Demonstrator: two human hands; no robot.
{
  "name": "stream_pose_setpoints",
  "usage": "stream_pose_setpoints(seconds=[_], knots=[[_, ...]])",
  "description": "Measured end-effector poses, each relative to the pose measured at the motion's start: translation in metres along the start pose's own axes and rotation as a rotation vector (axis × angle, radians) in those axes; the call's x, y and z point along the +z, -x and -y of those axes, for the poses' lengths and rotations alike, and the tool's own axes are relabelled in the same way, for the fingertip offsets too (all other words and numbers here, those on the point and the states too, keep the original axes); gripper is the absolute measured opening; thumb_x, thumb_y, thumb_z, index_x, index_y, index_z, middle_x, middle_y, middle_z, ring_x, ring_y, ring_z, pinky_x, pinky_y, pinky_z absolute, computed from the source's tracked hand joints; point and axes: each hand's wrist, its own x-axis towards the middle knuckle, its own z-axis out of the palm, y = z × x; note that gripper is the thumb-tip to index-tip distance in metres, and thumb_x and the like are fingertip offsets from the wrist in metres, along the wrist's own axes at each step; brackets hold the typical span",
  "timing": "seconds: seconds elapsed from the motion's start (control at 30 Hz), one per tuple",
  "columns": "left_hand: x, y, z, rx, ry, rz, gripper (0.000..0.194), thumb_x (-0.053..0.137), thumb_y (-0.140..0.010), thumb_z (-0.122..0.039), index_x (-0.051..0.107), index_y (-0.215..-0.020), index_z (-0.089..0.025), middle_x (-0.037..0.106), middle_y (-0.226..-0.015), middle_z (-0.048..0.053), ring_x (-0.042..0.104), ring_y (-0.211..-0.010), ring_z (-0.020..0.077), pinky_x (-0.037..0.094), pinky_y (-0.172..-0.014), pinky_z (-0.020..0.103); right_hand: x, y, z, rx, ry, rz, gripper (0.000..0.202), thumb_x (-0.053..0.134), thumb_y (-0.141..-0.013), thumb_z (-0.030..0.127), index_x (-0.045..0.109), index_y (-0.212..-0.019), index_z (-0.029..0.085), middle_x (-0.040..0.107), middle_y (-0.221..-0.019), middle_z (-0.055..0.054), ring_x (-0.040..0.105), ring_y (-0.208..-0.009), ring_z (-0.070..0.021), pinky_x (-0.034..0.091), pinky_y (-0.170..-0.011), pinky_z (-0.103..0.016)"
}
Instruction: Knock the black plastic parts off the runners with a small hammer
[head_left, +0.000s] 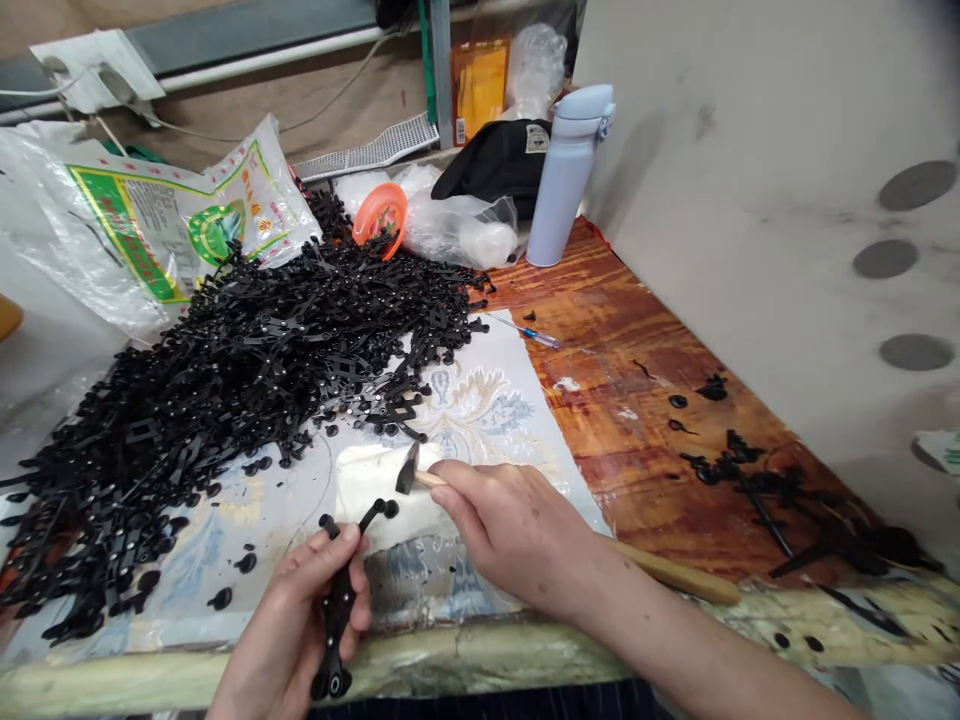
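My left hand (pixel 300 625) grips a black plastic part (pixel 339 600) with forked round ends, held upright over the front of the table. My right hand (pixel 510 530) holds a small hammer (pixel 409 470) by its wooden handle, which sticks out behind my wrist toward the right. The dark hammer head hovers just above and to the right of the part's top end. A big heap of the same black parts (pixel 247 370) lies behind my hands, spreading to the left.
A patterned plastic sheet (pixel 480 400) covers the wooden table (pixel 637 350). Loose black bits (pixel 750 480) lie at the right. A pale blue bottle (pixel 566 175), an orange lid (pixel 381 215), plastic bags (pixel 165 220) and a blue pen (pixel 536 335) sit at the back.
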Motion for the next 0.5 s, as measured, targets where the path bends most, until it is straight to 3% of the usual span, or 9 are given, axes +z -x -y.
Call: stream_pose_setpoints(seconds=[0.5], knots=[[-0.0007,-0.0031,-0.0019,-0.012,-0.011,0.006,0.030,0.081,-0.059,-0.035,0.058,-0.059,-0.015,0.055,-0.046,-0.003,0.048,-0.033,0.0085,0.034,-0.023,0.014,0.0030,0.0022,-0.0049,-0.021,0.040,0.017,0.029,0.033,-0.097,0.030,0.060,-0.097,0.020,0.069,-0.076,-0.004,0.064,-0.071,-0.0183,0.033,-0.061,-0.028]])
